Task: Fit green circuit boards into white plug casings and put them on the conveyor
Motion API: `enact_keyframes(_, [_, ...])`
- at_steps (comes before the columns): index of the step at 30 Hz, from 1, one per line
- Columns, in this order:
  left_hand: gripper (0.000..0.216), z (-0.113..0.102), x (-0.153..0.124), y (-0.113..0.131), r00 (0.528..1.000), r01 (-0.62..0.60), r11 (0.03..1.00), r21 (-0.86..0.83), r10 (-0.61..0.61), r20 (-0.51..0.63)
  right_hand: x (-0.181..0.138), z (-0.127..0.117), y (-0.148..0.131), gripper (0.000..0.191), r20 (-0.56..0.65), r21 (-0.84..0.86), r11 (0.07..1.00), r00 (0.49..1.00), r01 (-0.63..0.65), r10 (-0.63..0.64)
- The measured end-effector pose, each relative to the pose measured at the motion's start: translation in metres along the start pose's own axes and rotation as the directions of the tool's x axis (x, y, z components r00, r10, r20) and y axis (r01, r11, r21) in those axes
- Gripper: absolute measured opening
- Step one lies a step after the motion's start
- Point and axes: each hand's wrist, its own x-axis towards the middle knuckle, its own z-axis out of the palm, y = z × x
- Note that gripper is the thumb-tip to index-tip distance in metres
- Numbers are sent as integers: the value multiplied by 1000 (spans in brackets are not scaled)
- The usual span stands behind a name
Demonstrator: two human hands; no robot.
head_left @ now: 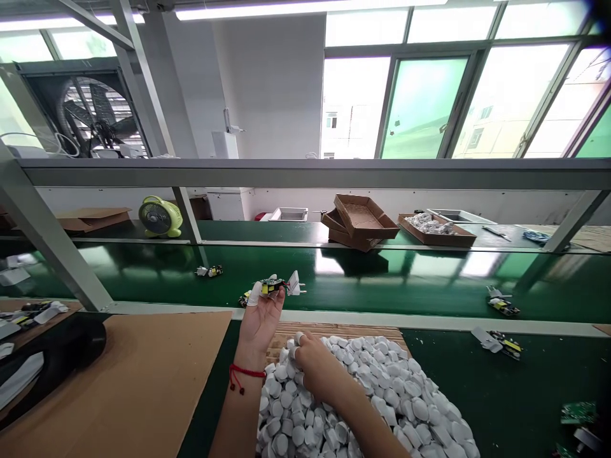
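My left hand (261, 317), a red cord bracelet at its wrist, is raised over the conveyor's near edge. Between its thumb and fingers is a small circuit board (272, 286) with yellow parts, wired to a white plug piece (294, 284) with two pins. Below and to the right, my right hand (319, 366) reaches into a heap of small white plastic caps (396, 388). Its fingers are curled at the heap's far left part, and what they pinch is hidden. White coverings show on some fingertips. Another board (244, 299) lies on the belt just behind my left hand.
On the green conveyor (405, 292) lie further boards, one (209, 271) left and one (503, 305) right. Another board (501, 343) rests on the near table. Cardboard (143, 369) covers the left side. Beyond a metal frame stand a green fan (160, 217) and brown trays (363, 219).
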Motion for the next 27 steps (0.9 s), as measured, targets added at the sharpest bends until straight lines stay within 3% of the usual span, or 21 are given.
enact_keyframes(11, [40, 3, -8, 0, 1000, 6, 995, 96, -8, 27, -5, -12, -2, 29, -7, -16, 1000, 1000, -4, 4])
enact_keyframes(14, [36, 5, -11, 0, 999, -27, 994, 109, 24, 28, -14, -24, 0, 32, -62, -3, 999, 997, -42, 42])
enact_keyframes(16, [34, 5, -12, 0, 998, -64, 989, 136, 59, 38, -24, -36, 5, 33, -162, 71, 991, 979, -113, 124])
enact_keyframes(18, [31, 3, -14, 0, 994, -96, 977, 193, 84, 72, -36, -47, 13, 28, -327, 227, 958, 913, -173, 242])
enact_keyframes(19, [30, 1, -15, 0, 990, -115, 966, 232, 93, 103, -42, -52, 17, 24, -435, 326, 932, 850, -158, 296])
enact_keyframes(22, [39, -4, -19, 0, 960, -199, 896, 396, 98, 262, -55, -62, 25, 15, -695, 549, 831, 602, 91, 393])
enact_keyframes(23, [44, -4, -22, 0, 941, -234, 857, 459, 80, 330, -58, -64, 26, 15, -728, 584, 789, 553, 192, 404])
enact_keyframes(25, [51, -1, -29, 0, 896, -305, 763, 570, 27, 443, -61, -65, 24, 15, -751, 618, 707, 523, 342, 403])
enact_keyframes(27, [55, 4, -37, -1, 859, -373, 672, 640, -10, 511, -62, -66, 18, 15, -783, 597, 685, 490, 417, 384])
